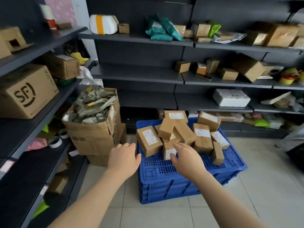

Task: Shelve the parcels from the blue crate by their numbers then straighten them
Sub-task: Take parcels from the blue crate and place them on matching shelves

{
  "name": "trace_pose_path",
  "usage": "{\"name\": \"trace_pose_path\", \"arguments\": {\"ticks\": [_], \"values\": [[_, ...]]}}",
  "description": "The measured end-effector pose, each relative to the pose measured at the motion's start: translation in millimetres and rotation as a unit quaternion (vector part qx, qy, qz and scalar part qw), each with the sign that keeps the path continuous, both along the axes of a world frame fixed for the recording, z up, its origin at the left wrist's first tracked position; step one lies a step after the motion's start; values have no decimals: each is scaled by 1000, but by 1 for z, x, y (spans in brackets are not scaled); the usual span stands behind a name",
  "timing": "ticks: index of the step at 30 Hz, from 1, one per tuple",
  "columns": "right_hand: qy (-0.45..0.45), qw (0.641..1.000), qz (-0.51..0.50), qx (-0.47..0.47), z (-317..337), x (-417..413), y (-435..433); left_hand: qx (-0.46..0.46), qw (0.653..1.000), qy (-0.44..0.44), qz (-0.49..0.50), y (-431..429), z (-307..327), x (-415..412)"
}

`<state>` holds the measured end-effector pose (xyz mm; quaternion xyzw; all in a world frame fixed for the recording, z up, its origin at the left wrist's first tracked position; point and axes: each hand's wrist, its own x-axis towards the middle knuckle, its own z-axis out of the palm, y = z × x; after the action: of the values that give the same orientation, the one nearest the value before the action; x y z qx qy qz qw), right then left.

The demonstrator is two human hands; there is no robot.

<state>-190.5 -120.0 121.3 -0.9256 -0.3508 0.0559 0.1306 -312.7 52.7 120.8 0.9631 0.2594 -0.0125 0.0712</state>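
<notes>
Neither hand held anything in the head view: the right hand was stretched with fingers spread over a small box, whether touching it I could not tell, and the left hand, fingers relaxed, hovered at the near-left corner of the crate, just short of a larger box. Beyond both hands the other parcels lay heaped on the crate, the shelves well past them. Being cardboard, the small box was likely light, stiff and dry, best pinched across its narrow sides, thumb opposite fingers.
</notes>
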Motion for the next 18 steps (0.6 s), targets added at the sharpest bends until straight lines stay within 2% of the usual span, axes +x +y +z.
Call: {"name": "trace_pose_path", "arguments": {"ticks": [6,12,18], "values": [[45,998,-37,20,-32,65,28,-5,999,38,-6,35,-28,72],[95,993,-65,18,-79,146,43,-22,999,38,-2,52,-59,148],[152,986,-67,-10,-122,234,46,-32,998,58,9,59,-103,233]]}}
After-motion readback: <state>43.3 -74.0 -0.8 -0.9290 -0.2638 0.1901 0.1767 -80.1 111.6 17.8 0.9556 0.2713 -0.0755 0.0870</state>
